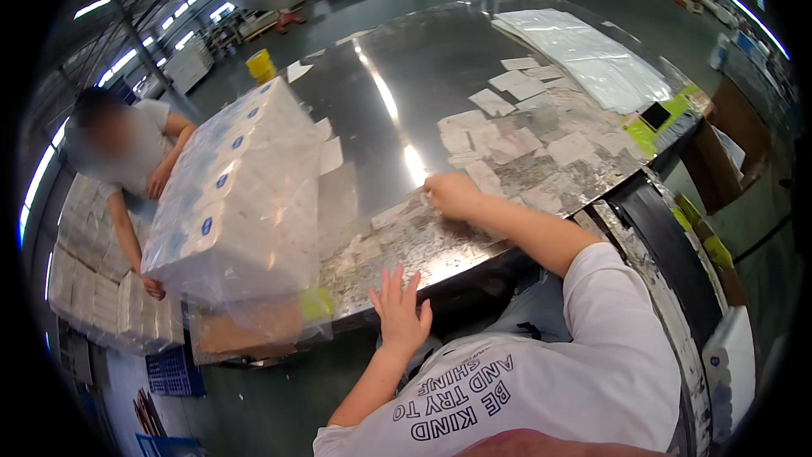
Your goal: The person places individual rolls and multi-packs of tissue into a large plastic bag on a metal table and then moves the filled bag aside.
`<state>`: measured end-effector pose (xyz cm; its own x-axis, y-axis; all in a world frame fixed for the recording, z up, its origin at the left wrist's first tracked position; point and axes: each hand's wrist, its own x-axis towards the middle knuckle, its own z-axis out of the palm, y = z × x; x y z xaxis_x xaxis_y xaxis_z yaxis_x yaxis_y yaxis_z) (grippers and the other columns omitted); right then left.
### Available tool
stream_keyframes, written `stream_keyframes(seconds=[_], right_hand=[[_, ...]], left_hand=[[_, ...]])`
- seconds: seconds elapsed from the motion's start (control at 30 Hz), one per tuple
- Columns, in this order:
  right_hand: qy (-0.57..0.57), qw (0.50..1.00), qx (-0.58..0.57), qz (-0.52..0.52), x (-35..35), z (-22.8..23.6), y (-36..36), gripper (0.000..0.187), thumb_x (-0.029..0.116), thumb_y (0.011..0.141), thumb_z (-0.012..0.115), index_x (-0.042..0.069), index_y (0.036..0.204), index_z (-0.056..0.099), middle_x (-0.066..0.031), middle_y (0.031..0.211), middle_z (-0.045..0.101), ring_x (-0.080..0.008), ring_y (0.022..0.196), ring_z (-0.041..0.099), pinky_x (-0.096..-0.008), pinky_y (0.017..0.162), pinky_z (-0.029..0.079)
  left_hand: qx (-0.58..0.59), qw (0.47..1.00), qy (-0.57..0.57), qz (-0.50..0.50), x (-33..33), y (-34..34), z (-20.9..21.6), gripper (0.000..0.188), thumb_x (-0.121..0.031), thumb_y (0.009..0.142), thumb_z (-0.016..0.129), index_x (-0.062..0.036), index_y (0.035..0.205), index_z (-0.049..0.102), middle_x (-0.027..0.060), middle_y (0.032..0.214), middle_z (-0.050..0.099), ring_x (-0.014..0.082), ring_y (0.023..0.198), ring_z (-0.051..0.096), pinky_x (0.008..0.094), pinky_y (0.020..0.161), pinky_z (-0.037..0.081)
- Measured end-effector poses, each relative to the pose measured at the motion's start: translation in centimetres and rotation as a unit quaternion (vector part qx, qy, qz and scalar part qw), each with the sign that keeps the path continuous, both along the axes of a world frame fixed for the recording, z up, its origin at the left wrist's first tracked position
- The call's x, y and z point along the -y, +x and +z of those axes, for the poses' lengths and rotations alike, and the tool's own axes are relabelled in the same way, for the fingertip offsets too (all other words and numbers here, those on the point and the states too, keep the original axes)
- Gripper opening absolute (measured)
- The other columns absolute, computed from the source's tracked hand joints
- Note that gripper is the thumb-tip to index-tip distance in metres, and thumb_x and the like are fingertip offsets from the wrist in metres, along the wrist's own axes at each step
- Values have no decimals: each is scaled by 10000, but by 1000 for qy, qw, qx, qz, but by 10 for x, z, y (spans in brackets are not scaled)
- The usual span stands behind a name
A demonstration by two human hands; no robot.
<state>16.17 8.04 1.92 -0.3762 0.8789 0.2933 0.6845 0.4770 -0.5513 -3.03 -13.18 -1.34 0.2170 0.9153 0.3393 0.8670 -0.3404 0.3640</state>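
Note:
My left hand (399, 313) is open with its fingers spread, near the front edge of the metal table (347, 76), and nothing is in it. My right hand (454, 197) is over the tabletop, its fingers curled closed; whatever they may hold is hidden. White paper pieces (507, 140) cover the worn, scuffed part of the table around and beyond it. To the left of my hands, a large clear plastic bag of white tissue packs (241, 195) lies at the table's left end. A co-worker's hands (156, 182) touch its far left side.
Flat white plastic bags (584, 51) are stacked at the far right of the table, with a dark phone-like object (655, 116) near the corner. A conveyor belt (668, 228) runs at my right beside an open cardboard box (732, 148). More wrapped packs (93, 279) stand at the left.

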Motion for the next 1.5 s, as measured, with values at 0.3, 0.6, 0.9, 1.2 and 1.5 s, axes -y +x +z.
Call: stream_keyframes(seconds=[0.3, 0.6, 0.9, 1.2, 1.5], right_hand=[[47, 888, 88, -449, -95, 16, 319, 356, 114, 802, 560, 42, 1143, 634, -179, 1240, 579, -356, 1198, 508, -431, 990, 436], [42, 777, 173, -604, -140, -45, 413, 553, 225, 895, 531, 77, 1416, 420, -106, 1389, 495, -281, 1322, 414, -583, 1068, 288], [-41, 770, 254, -585, -159, -29, 406, 198, 142, 886, 509, 111, 949, 695, -73, 1095, 658, -231, 1041, 593, -416, 877, 408], [115, 820, 213, -518, -206, -6, 327, 161, 194, 862, 601, 99, 895, 726, -139, 965, 663, -319, 917, 638, -453, 797, 491], [-80, 988, -6, 133, -57, 60, -13, 393, 396, 880, 595, 29, 999, 669, -196, 939, 673, -365, 929, 634, -466, 828, 484]], left_hand=[[-94, 991, -66, 67, -77, 48, 3, 741, -462, 786, 676, -88, 1385, 452, 175, 1512, 289, 379, 1433, 170, 628, 1116, 86], [-120, 990, -70, 37, -84, 52, 5, 697, -402, 751, 686, -82, 1334, 477, 186, 1477, 344, 399, 1397, 246, 604, 1103, 152], [-148, 987, -62, 22, -87, 51, 0, 676, -377, 745, 677, -68, 1317, 493, 182, 1432, 399, 412, 1355, 309, 583, 1084, 215], [-138, 990, -35, 18, -84, 51, 4, 652, -372, 756, 673, -82, 1314, 502, 174, 1414, 417, 395, 1340, 331, 560, 1080, 249], [-59, 998, -7, 32, -80, 40, -3, 722, -461, 805, 648, -49, 1365, 451, 178, 1430, 404, 383, 1341, 341, 512, 1091, 268]])
